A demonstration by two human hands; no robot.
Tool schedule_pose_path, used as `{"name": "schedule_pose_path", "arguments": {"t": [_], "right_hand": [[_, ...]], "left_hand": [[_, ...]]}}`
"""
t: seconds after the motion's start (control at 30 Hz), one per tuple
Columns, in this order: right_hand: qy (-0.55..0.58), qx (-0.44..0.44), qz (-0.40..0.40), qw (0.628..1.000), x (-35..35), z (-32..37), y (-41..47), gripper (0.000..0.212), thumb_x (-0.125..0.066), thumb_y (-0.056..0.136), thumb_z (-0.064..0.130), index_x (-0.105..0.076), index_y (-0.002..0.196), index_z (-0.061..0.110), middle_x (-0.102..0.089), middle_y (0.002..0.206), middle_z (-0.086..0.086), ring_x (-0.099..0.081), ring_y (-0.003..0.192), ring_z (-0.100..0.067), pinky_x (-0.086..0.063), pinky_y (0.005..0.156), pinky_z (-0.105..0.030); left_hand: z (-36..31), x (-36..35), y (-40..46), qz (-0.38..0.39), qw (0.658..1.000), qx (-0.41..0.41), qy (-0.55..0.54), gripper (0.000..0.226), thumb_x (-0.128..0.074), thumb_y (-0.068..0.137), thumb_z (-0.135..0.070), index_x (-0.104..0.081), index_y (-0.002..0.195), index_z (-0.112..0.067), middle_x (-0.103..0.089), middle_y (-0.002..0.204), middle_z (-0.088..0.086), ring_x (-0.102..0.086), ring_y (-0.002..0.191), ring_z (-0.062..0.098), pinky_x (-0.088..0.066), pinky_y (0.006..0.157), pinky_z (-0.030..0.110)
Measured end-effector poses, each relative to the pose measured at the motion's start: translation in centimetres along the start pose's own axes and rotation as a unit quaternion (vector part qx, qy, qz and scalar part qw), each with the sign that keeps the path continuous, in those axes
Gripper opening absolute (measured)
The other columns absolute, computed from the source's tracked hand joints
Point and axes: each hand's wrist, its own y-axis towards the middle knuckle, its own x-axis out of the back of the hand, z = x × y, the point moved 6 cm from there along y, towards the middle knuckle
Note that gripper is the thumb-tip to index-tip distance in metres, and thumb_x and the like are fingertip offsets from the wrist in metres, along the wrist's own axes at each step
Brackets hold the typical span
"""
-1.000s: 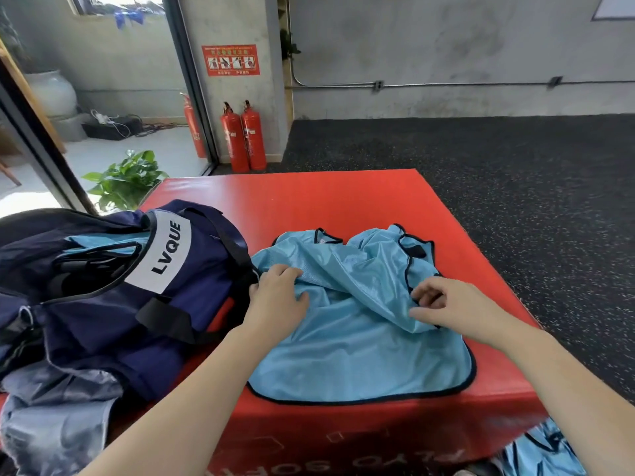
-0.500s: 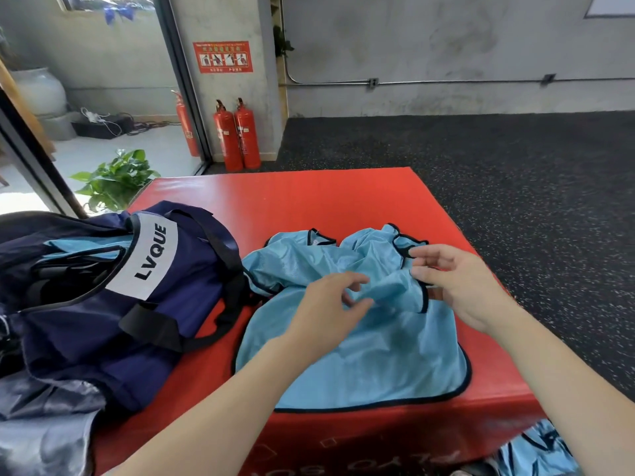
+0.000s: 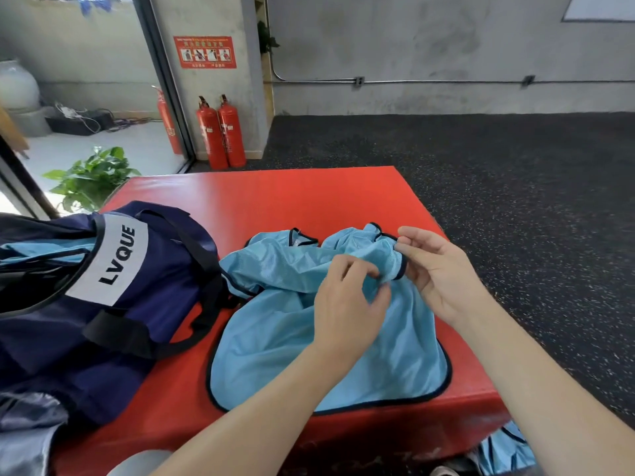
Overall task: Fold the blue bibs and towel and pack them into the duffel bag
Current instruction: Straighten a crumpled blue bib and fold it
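Bib (image 3: 309,338) lay flat on the red box (image 3: 275,197), its hem toward the person, probably so that the crumpled top could be straightened before folding. The left hand (image 3: 347,300) pinched a bunch of cloth near the middle; the right hand (image 3: 436,269) pinched the black-edged strap. The bag (image 3: 103,304) stood open just beside, touching the bib.

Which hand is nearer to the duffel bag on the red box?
Left. The left hand pinches the blue bib near its middle, a short way right of the duffel bag. The right hand holds the bib's far right strap, farther from the bag.
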Motion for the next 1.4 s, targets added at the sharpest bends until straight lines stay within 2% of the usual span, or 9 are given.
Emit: {"name": "schedule_pose_path", "arguments": {"t": [0.17, 0.23, 0.37, 0.47, 0.7, 0.9, 1.03, 1.13, 1.4], "right_hand": [[0.003, 0.014, -0.037, 0.999, 1.2, 0.5, 0.0, 0.025, -0.059, 0.09, -0.013, -0.065, 0.11, 0.001, -0.062, 0.086, -0.005, -0.065, 0.073, -0.009, -0.057, 0.068, -0.017], [-0.102, 0.047, -0.05, 0.992, 1.9, 0.8, 0.0, 0.026, -0.061, 0.09, -0.013, -0.067, 0.11, 0.002, -0.064, 0.092, -0.009, -0.065, 0.078, -0.012, -0.057, 0.067, -0.018], [-0.442, 0.17, 0.013, 0.88, 1.3, 0.8, -0.9, 0.036, -0.066, 0.089, -0.003, -0.072, 0.109, 0.026, -0.07, 0.112, 0.007, -0.066, 0.098, -0.005, -0.055, 0.082, -0.025], [-0.531, 0.188, 0.099, 0.82, -0.2, -0.1, -2.0, 0.048, -0.071, 0.085, 0.003, -0.066, 0.121, 0.034, -0.059, 0.121, 0.026, -0.054, 0.112, 0.005, -0.043, 0.09, -0.015], [-0.511, 0.168, 0.112, 0.835, -1.4, -0.6, -3.0, 0.07, -0.086, 0.077, 0.024, -0.053, 0.136, 0.042, -0.06, 0.12, 0.026, -0.052, 0.116, 0.004, -0.04, 0.087, -0.01], [-0.447, 0.24, 0.063, 0.859, -1.4, 0.7, -3.5, 0.029, -0.073, 0.09, 0.011, -0.073, 0.114, 0.027, -0.07, 0.099, 0.021, -0.065, 0.094, -0.004, -0.047, 0.075, -0.016], [-0.436, 0.258, 0.062, 0.86, -1.5, 1.5, -3.6, 0.01, -0.073, 0.09, 0.019, -0.077, 0.098, 0.024, -0.072, 0.095, 0.02, -0.066, 0.088, -0.011, -0.051, 0.074, -0.026], [-0.439, 0.255, 0.067, 0.859, -1.4, 1.5, -3.6, 0.006, -0.075, 0.09, 0.02, -0.077, 0.092, 0.025, -0.072, 0.091, 0.017, -0.066, 0.083, -0.013, -0.05, 0.072, -0.028], [-0.469, 0.271, 0.061, 0.839, -0.8, 2.1, -3.6, 0.003, -0.073, 0.091, 0.021, -0.076, 0.092, 0.023, -0.07, 0.089, 0.017, -0.063, 0.081, -0.009, -0.045, 0.072, -0.014]], "left_hand": [[1.3, 0.8, 0.8, 0.019, 0.993, 0.063, -0.095, 0.016, -0.069, 0.088, -0.011, -0.062, 0.095, -0.023, -0.063, 0.091, -0.015, -0.059, 0.088, -0.002, -0.041, 0.079, 0.008], [1.5, 0.9, 0.9, 0.04, 0.98, 0.109, -0.163, 0.017, -0.065, 0.093, -0.008, -0.064, 0.098, -0.024, -0.068, 0.089, -0.014, -0.063, 0.088, -0.001, -0.045, 0.077, 0.008], [2.1, 1.1, 1.0, 0.052, 0.967, 0.154, -0.199, 0.01, -0.068, 0.095, -0.016, -0.07, 0.097, -0.026, -0.072, 0.085, -0.014, -0.066, 0.083, 0.003, -0.051, 0.075, 0.015], [2.5, 1.2, 1.0, 0.065, 0.96, 0.178, -0.207, 0.007, -0.069, 0.095, -0.022, -0.071, 0.093, -0.029, -0.073, 0.084, -0.014, -0.066, 0.079, 0.005, -0.051, 0.072, 0.018], [2.1, 1.7, 1.3, 0.071, 0.961, 0.186, -0.193, 0.007, -0.07, 0.093, -0.029, -0.074, 0.088, -0.029, -0.071, 0.076, -0.008, -0.056, 0.064, 0.002, -0.046, 0.063, 0.016], [2.3, 1.6, 1.5, 0.084, 0.958, 0.189, -0.196, 0.005, -0.075, 0.09, -0.031, -0.075, 0.092, -0.026, -0.073, 0.078, -0.01, -0.059, 0.063, 0.002, -0.045, 0.064, 0.018], [2.4, 1.4, 1.6, 0.104, 0.965, 0.172, -0.169, 0.023, -0.082, 0.081, -0.034, -0.07, 0.1, -0.036, -0.068, 0.091, -0.013, -0.061, 0.084, 0.0, -0.048, 0.075, 0.017], [1.4, 1.4, 1.6, 0.114, 0.987, 0.077, -0.078, 0.028, -0.08, 0.084, -0.032, -0.068, 0.108, -0.036, -0.066, 0.1, -0.021, -0.055, 0.096, -0.006, -0.043, 0.082, 0.011], [1.0, 2.0, 1.9, 0.046, 0.999, -0.023, 0.005, 0.014, -0.067, 0.095, -0.021, -0.075, 0.107, -0.024, -0.074, 0.093, -0.012, -0.058, 0.092, 0.007, -0.047, 0.086, 0.027]]}}
